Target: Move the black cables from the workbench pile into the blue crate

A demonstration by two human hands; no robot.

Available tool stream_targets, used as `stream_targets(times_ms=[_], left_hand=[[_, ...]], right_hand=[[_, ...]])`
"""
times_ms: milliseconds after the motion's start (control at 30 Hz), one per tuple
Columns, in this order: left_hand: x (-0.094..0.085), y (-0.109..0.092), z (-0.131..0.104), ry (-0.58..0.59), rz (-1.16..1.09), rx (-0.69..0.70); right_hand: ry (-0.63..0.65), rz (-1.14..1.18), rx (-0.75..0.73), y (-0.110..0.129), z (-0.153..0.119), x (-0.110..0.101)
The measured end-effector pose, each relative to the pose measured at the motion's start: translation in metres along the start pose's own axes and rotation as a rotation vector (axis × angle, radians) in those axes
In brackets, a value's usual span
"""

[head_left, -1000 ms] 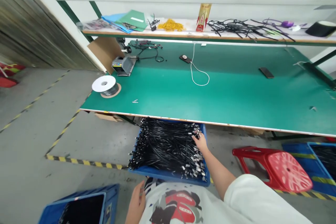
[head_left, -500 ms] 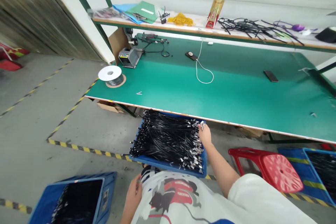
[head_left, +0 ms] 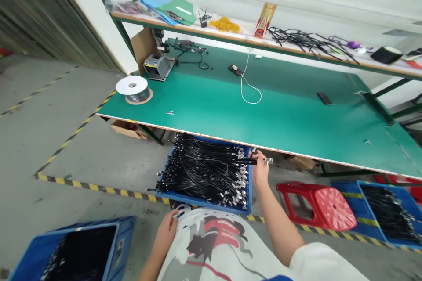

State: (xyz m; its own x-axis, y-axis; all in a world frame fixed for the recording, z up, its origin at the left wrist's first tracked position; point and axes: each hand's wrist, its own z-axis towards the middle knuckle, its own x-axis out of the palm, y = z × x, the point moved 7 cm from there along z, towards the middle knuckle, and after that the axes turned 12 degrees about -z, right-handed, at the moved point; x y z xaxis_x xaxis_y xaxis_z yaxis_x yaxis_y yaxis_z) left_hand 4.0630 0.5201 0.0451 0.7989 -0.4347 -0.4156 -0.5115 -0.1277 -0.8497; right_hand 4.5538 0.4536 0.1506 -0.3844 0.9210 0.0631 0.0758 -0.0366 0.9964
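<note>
Black cables (head_left: 211, 169) with silver metal connectors fill a blue crate (head_left: 198, 200) at the bench's front edge. At the crate's right rim, my right hand (head_left: 260, 171) is closed on a few black cables (head_left: 252, 161); their silver ends stick out to the right past my fingers. The far ends of those cables still run among the others in the crate. My left hand (head_left: 167, 226) hangs beside my shirt at the crate's near side, fingers curled. Whether anything is inside that hand is hidden.
On the green bench (head_left: 211, 114) are a cable spool (head_left: 133, 90), a grey tape dispenser (head_left: 157, 68), a phone (head_left: 325, 98) and a white cord (head_left: 251, 99). A red stool (head_left: 329, 206) stands right; more blue crates (head_left: 123, 237) sit either side. A shelf (head_left: 198, 30) runs above.
My right hand has closed around several cables and drawn their connector ends out over the crate's right rim. My left hand stays low by my shirt. The view has shifted slightly right.
</note>
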Motion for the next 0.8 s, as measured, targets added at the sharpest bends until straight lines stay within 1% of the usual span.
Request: stream_targets(times_ms=[133, 267, 400, 467, 533, 600, 700, 800], left_hand=[[0.012, -0.008, 0.013, 0.059, -0.017, 0.06], [0.017, -0.017, 0.022, 0.092, -0.018, 0.095], [0.019, -0.025, 0.022, 0.131, -0.009, 0.102], [0.018, -0.029, 0.02, 0.138, -0.002, 0.111], [0.017, -0.032, 0.019, 0.138, 0.004, 0.122], [0.018, -0.036, 0.019, 0.138, 0.011, 0.132], [0.025, -0.041, 0.022, 0.167, 0.013, 0.145], [0.037, -0.053, 0.028, 0.212, 0.007, 0.181]], right_hand=[[-0.041, 0.131, 0.065, -0.012, 0.011, 0.004], [-0.058, 0.193, 0.067, -0.015, 0.013, 0.006], [-0.013, 0.157, 0.076, -0.016, 0.002, 0.02], [0.019, 0.141, 0.068, -0.006, -0.001, 0.028], [0.035, 0.148, 0.034, 0.015, -0.001, 0.034], [0.042, 0.168, -0.021, 0.047, 0.001, 0.037], [0.047, 0.191, -0.111, 0.107, 0.004, 0.036], [0.041, 0.203, -0.211, 0.171, -0.002, 0.03]])
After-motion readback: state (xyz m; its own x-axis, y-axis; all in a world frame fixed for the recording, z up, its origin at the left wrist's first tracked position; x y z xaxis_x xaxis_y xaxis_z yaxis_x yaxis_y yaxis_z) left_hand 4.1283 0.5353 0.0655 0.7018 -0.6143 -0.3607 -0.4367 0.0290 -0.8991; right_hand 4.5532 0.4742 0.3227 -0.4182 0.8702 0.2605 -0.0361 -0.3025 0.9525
